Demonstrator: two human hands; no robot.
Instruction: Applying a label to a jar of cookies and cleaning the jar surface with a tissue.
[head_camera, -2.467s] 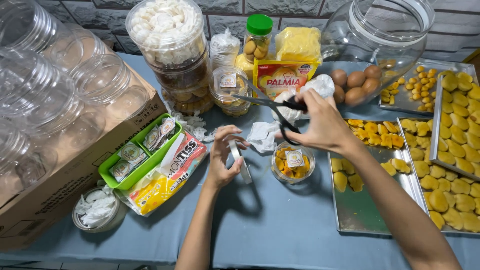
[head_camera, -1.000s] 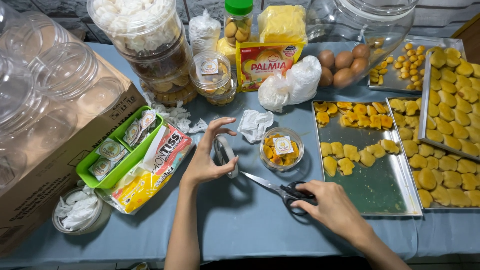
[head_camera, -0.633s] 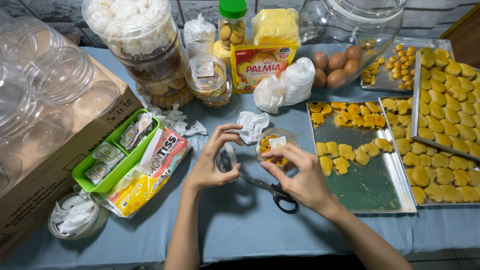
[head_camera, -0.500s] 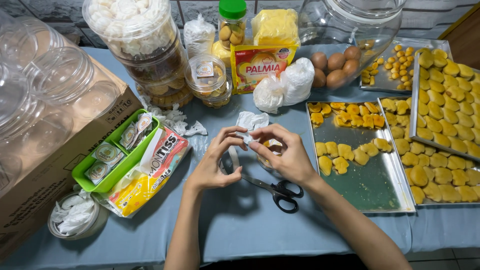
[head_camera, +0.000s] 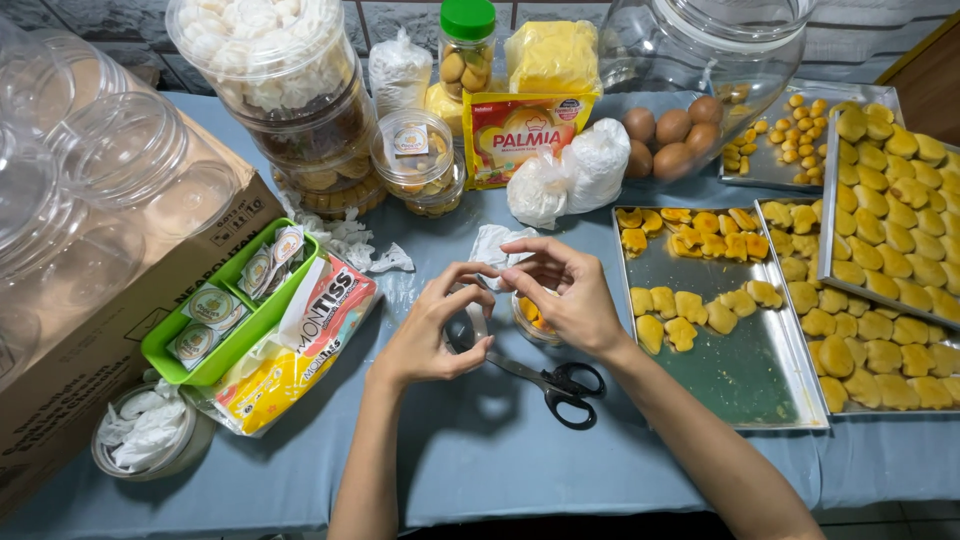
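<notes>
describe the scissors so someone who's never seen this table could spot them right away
Start at the blue-covered table and find the person's two hands meeting at its middle. Just below the right hand, left of the metal baking tray, lie the scissors. Their black looped handles and slim steel blades mark them out among the food and packaging.

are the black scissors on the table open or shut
Slightly open. The scissors lie flat on the blue tablecloth, free of both hands; the two black handle loops sit a little apart, though the left hand hides the blade tips.

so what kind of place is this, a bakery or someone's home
Likely a home baking setup, packing cookies: metal trays of yellow cookies, empty clear jars in a cardboard box, and eggs on a cloth-covered table.
</notes>
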